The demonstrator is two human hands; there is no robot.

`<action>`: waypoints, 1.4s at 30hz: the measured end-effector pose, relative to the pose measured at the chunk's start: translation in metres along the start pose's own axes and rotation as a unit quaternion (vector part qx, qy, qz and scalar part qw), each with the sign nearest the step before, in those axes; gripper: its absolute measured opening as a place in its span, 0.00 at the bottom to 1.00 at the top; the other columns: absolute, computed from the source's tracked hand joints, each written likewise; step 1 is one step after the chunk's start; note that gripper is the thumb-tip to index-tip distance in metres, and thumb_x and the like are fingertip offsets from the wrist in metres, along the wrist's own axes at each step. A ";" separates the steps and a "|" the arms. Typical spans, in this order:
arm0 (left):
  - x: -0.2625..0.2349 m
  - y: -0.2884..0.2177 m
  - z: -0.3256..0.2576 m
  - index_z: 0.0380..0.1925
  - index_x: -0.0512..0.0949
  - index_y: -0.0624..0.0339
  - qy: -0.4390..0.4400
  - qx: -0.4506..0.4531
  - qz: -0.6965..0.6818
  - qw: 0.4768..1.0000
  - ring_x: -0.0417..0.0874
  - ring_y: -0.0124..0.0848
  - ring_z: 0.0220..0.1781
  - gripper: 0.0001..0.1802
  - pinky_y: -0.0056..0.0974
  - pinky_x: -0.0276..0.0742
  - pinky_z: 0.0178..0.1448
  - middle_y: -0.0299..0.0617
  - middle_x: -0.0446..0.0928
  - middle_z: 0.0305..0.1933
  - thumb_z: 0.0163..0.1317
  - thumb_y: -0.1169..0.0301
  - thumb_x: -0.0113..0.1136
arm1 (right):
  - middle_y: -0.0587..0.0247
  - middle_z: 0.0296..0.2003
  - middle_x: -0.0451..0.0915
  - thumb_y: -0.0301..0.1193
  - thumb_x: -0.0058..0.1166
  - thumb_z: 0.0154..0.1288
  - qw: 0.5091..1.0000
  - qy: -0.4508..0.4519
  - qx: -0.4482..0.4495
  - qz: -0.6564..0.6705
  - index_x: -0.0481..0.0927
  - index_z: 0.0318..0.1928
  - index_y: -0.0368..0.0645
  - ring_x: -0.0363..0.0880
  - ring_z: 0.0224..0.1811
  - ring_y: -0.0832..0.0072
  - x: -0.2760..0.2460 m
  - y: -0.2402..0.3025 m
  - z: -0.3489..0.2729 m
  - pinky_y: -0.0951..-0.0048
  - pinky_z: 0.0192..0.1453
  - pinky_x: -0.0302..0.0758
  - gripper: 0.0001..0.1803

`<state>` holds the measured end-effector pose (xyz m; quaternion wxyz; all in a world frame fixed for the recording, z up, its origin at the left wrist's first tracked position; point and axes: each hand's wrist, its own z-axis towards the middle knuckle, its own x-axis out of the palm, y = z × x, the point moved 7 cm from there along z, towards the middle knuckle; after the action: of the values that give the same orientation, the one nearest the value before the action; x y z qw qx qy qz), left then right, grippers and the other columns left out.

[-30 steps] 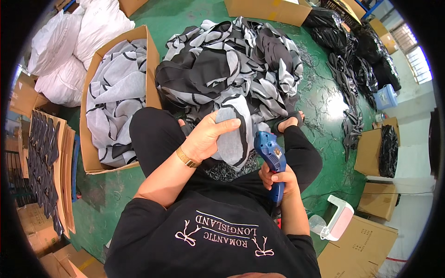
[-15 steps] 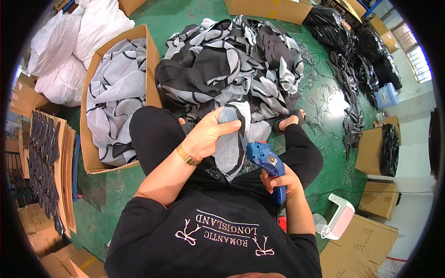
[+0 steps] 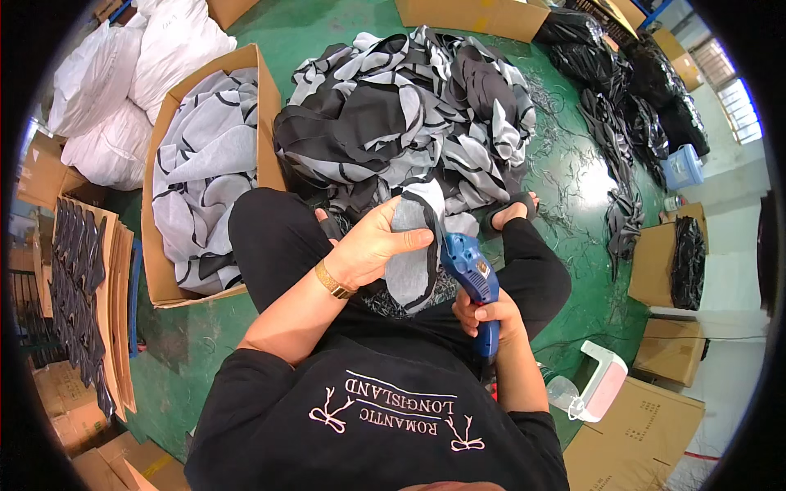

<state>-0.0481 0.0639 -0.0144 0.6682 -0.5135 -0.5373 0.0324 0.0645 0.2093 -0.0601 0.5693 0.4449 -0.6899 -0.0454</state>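
Note:
My left hand pinches a rounded grey fabric piece with a black edge, thumb on its face and fingers behind. In my right hand is a blue handheld electric cutter, gripped by its handle. The cutter's head sits at the right edge of the fabric piece, and its blade is hidden or too small to make out. Just beyond my hands lies a big heap of grey and black fabric pieces, between my bent legs and the far floor.
To the left stands an open cardboard box filled with similar fabric. White sacks are piled behind it. Dark scraps and black plastic bags lie at right. A white-and-pink device stands near my right elbow.
The fabric piece has turned in my left hand, and its lower end now looks rounded instead of pointed. The cutter has shifted slightly right and up, tipped more upright against the fabric's edge.

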 end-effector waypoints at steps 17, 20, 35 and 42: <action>-0.024 0.003 0.004 0.46 0.75 0.63 -0.109 0.034 -0.040 0.993 0.80 0.22 0.42 0.10 0.30 0.75 0.49 0.36 0.80 0.43 0.66 0.73 0.55 | 0.64 0.28 0.76 0.24 0.63 0.46 0.915 -0.218 -0.099 -0.326 0.75 0.41 0.33 0.76 0.26 0.78 0.008 0.040 -0.036 0.76 0.32 0.74 0.18; -0.026 0.000 0.004 0.45 0.75 0.64 -0.128 0.060 -0.017 0.990 0.81 0.23 0.40 0.10 0.31 0.77 0.47 0.38 0.81 0.42 0.63 0.77 0.57 | 0.68 0.26 0.75 0.23 0.62 0.48 0.909 -0.219 -0.082 -0.344 0.75 0.41 0.35 0.74 0.26 0.82 0.005 0.030 -0.037 0.79 0.31 0.72 0.17; -0.018 -0.010 -0.007 0.47 0.75 0.63 -0.128 0.081 0.109 0.982 0.78 0.17 0.38 0.15 0.25 0.73 0.41 0.34 0.81 0.40 0.58 0.80 0.62 | 0.61 0.34 0.77 0.20 0.60 0.46 0.913 -0.204 -0.062 -0.348 0.75 0.44 0.32 0.76 0.28 0.78 0.003 0.033 -0.034 0.74 0.29 0.77 0.21; -0.001 -0.031 -0.016 0.43 0.75 0.64 -0.116 0.024 0.273 0.955 0.71 0.15 0.27 0.13 0.23 0.67 0.29 0.29 0.76 0.34 0.57 0.77 0.61 | 0.61 0.31 0.76 0.21 0.61 0.45 0.923 -0.193 -0.050 -0.330 0.75 0.42 0.32 0.76 0.26 0.77 0.010 0.043 -0.033 0.75 0.28 0.76 0.20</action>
<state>-0.0525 0.0383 0.0094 0.5792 -0.6173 -0.4491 0.2861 0.0679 0.2434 -0.0170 0.3994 0.6012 -0.5971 -0.3499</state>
